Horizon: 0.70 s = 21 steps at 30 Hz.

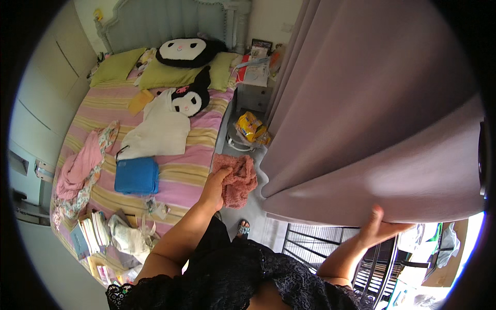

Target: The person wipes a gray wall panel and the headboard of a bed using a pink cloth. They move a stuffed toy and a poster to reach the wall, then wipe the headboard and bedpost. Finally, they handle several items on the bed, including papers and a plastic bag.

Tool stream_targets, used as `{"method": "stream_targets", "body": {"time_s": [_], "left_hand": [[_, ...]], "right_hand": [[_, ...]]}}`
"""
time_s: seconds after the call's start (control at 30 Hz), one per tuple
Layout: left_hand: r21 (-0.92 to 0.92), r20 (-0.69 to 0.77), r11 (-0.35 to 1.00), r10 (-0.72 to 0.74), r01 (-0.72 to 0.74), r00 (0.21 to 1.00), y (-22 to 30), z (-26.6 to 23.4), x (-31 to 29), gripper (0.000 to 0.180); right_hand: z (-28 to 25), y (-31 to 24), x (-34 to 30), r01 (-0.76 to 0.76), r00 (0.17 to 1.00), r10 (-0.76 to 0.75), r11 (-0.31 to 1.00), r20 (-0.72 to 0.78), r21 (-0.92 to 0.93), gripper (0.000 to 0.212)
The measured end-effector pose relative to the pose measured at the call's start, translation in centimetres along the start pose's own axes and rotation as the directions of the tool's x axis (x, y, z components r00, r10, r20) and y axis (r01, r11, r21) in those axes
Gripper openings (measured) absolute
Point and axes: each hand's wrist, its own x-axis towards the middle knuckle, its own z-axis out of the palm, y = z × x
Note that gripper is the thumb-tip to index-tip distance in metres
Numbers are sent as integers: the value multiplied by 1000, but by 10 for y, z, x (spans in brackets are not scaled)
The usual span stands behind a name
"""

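step: we seem to be lifting the curtain point(372, 129) | left hand point(213, 190): fingers clamped on fluffy pink cloth point(240, 178), held up between bed point(175, 182) and curtain | right hand point(373, 232): thumb apart from fingers at hem, we can't tell if gripping | next: likely wants curtain steady | room: striped bed, blue case point(136, 175) on top, black rack point(315, 240) below hem

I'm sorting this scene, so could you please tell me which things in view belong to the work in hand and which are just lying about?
Apparently in use:
reddish-pink cloth, held in the left hand
mauve curtain, right hand at its hem

Lying about:
blue case
yellow package
books
green pillows
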Motion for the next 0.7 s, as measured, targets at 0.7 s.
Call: {"method": "stream_targets", "body": {"time_s": [0.7], "left_hand": [[184, 372, 980, -135, 69, 918, 156, 50, 239, 49]], "right_hand": [[459, 25, 136, 83, 986, -101, 987, 133, 136, 61]]}}
